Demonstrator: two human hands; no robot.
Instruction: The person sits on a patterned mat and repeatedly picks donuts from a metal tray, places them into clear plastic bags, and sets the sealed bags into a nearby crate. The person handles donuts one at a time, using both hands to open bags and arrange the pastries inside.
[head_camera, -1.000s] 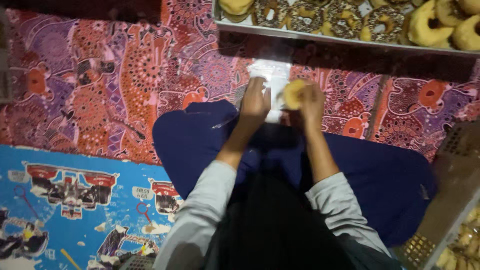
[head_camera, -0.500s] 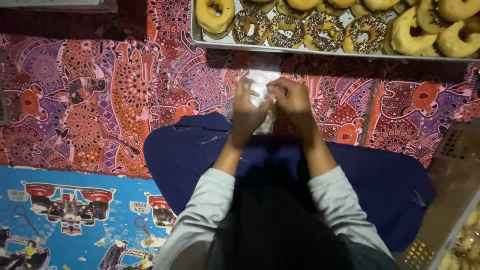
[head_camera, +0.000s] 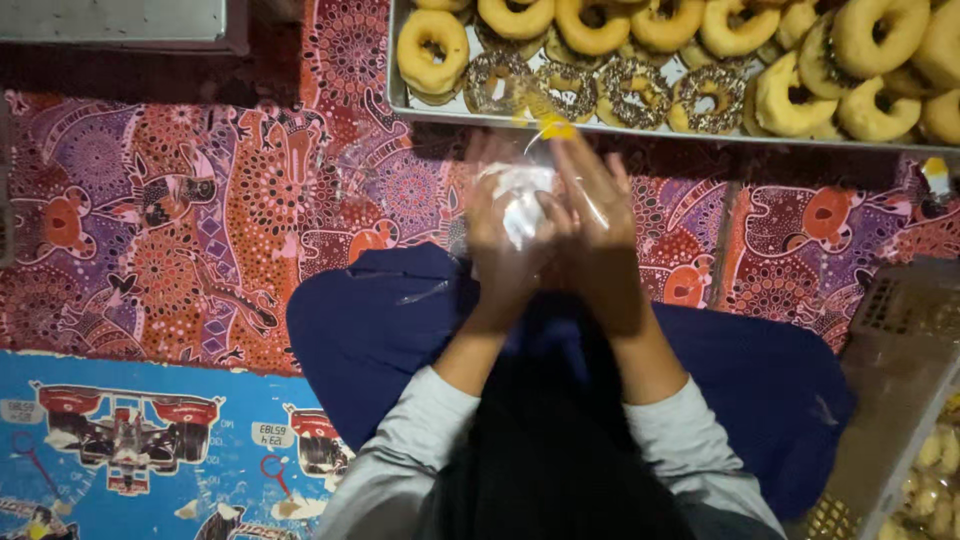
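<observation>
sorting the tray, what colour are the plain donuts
Pale yellow donuts in the tray, clearest in the head view.
</observation>
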